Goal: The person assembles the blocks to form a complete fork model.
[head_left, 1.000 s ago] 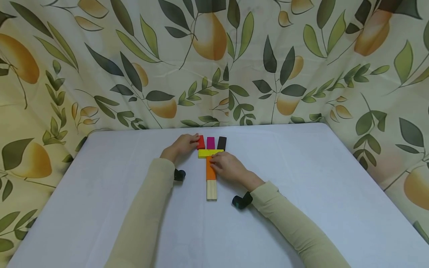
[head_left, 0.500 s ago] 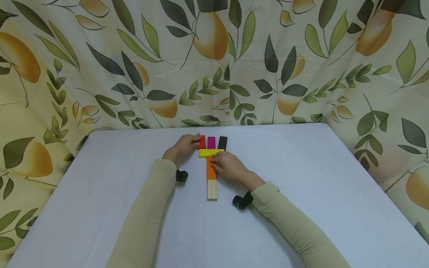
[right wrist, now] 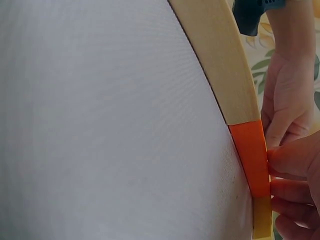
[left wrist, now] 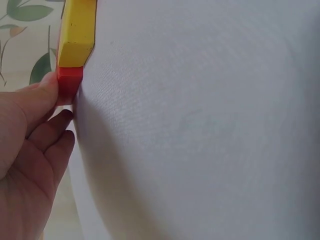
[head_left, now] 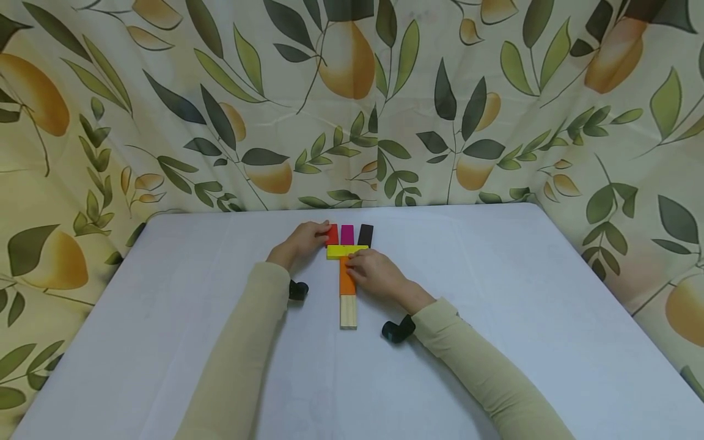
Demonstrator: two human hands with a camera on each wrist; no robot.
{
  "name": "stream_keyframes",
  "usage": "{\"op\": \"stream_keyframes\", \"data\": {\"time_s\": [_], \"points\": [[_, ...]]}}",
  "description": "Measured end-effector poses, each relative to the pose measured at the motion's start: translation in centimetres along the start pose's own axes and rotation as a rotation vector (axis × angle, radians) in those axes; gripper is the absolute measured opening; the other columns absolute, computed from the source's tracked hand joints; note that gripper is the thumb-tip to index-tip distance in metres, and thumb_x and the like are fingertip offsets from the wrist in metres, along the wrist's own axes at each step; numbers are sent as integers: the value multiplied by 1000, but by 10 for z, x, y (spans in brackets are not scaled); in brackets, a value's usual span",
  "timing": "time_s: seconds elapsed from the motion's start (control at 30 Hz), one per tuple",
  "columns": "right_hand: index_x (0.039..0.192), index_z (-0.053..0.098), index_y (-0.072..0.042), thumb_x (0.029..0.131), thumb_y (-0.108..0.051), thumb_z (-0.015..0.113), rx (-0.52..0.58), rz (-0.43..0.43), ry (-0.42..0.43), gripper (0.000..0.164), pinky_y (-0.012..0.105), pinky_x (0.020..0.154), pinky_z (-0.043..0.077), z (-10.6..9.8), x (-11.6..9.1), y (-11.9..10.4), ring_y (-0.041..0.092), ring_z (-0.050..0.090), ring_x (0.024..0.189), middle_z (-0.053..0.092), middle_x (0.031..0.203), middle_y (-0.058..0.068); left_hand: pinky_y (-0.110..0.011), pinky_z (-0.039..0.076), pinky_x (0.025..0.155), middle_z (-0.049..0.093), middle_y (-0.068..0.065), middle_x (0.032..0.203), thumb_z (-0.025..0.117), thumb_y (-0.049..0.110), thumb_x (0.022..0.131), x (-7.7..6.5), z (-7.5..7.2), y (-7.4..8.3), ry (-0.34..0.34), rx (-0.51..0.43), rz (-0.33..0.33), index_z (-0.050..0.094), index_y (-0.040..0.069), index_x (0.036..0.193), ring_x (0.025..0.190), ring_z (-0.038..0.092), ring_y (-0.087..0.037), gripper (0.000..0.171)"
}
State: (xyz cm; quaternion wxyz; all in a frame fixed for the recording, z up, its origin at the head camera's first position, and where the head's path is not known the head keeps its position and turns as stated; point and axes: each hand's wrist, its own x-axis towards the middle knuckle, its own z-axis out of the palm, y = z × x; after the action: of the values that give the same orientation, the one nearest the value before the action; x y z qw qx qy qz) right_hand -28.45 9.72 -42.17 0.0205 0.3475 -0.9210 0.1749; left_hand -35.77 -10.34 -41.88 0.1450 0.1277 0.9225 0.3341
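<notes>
In the head view, my left hand pinches the red block at its left side and far corner. The left wrist view shows the thumb on that red block, with two fingers curving below it. My right hand rests its thumb and fingertips on the orange block, close to the yellow block. The yellow block lies crosswise, between the orange block and a row of red, magenta and black blocks. A bare wooden block continues the line on the near side.
A white cloth covers the table, with its far edge just beyond the blocks. Behind it hangs a curtain with leaves and fruit. Dark wrist cameras stick out beneath both sleeves, low over the cloth.
The whole view shifts very slightly. Both hands stay at the same blocks, and the block arrangement looks the same.
</notes>
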Motion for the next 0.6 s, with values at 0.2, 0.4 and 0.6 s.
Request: {"op": "stream_keyframes", "data": {"time_s": [0.2, 0.4, 0.6], "points": [[107, 69, -3, 89, -17, 61, 6, -7, -1, 24, 35, 93, 43, 0, -1, -2, 22, 58, 103, 65, 108, 10, -35, 24, 107, 34, -4, 144, 52, 14, 94, 0, 1, -2, -4, 47, 30, 39, 7, 138, 132, 30, -23, 46], [107, 69, -3, 89, -16, 61, 1, -4, 2, 24, 35, 93, 43, -1, -1, -2, 23, 57, 104, 64, 109, 9, -34, 24, 107, 33, -2, 146, 52, 16, 94, 1, 2, -3, 3, 31, 14, 39, 9, 138, 133, 28, -22, 47], [108, 69, -5, 89, -19, 61, -1, 7, -8, 25, 34, 93, 43, -1, -1, -1, 22, 57, 104, 64, 109, 8, -36, 24, 107, 33, -2, 146, 51, 17, 94, -2, 2, 0, 11, 43, -8, 39, 9, 138, 133, 28, -23, 46]]}}
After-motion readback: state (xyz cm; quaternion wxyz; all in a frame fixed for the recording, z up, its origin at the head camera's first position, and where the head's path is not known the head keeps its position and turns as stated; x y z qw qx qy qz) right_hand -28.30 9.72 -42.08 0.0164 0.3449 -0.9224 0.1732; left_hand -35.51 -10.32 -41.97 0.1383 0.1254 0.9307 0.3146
